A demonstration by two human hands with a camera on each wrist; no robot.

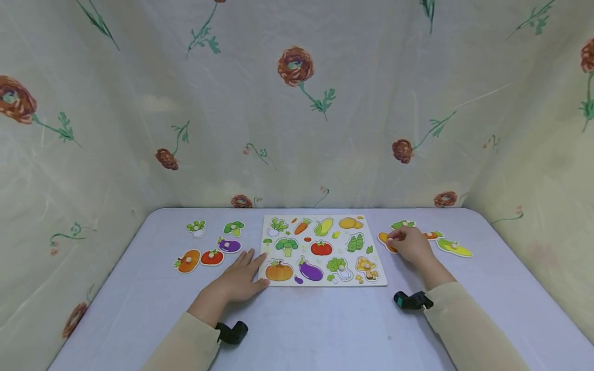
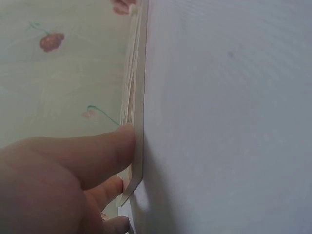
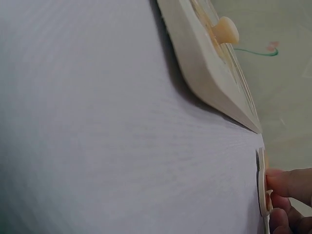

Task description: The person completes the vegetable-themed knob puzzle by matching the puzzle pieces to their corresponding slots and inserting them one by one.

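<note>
A white vegetable puzzle board lies flat on the table. My left hand rests at its left edge with fingers extended; in the left wrist view the thumb touches the board's side. To the right of the board, my right hand pinches an orange-yellow knobbed puzzle piece, which looks like the potato. In the right wrist view this piece stands close over the cloth, partly covered by the fingers. The cabbage piece and the mushroom piece, both with knobs, sit in the board.
Left of the board lie knobbed pieces: turnip, broccoli, eggplant, tomato and pumpkin. Beyond my right hand are a green piece, a carrot and a corn piece. A floral curtain hangs behind the table.
</note>
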